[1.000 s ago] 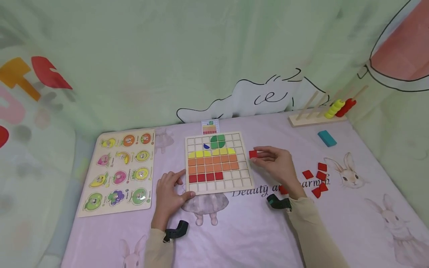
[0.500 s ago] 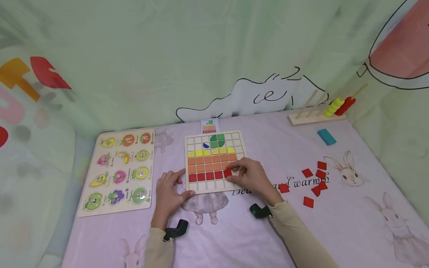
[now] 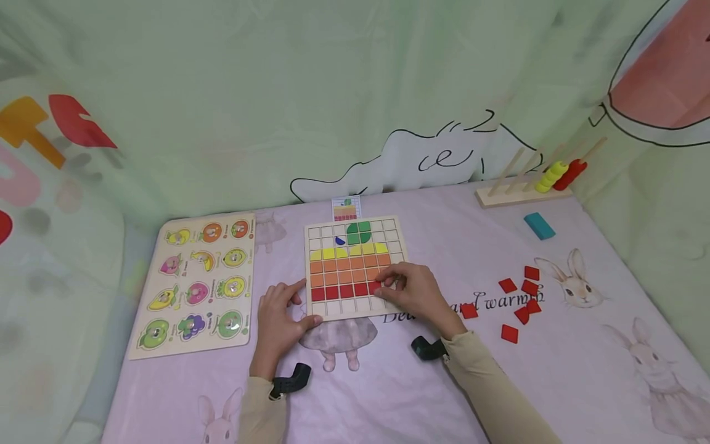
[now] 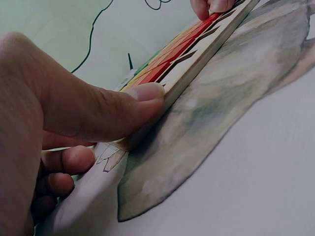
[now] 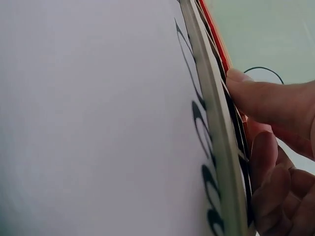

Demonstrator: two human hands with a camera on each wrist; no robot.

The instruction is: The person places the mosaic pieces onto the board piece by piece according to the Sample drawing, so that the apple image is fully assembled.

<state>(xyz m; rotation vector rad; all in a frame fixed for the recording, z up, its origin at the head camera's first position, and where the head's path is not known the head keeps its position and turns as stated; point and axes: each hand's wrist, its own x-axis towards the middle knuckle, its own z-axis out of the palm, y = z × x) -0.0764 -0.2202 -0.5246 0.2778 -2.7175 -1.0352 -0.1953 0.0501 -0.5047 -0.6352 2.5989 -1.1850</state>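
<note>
A wooden grid board [image 3: 363,306] lies in the middle of the table, filled with green, blue, yellow, orange and red pieces. My left hand [image 3: 279,322] holds its near left corner, thumb on the front edge and index finger along the left side. Over the red row, my right hand [image 3: 413,290] pinches a red square tile [image 3: 373,288] between thumb and fingertips, set in a cell at the row's right end. The fingers partly cover this tile. In the right wrist view, the thumb [image 5: 268,101] touches the board's top near the red row.
A small pattern card [image 3: 346,209] lies behind the board. Several loose red pieces [image 3: 510,334] are scattered at the right. A fruit puzzle board [image 3: 194,283] is on the left. Toward the back right are a teal block [image 3: 539,226] and a peg stand with yellow and red beads [image 3: 524,194].
My right hand has carried the red tile leftward from beside the board to the red row, where the tile now lies flatter in its cell. My left hand has stayed at the corner.
</note>
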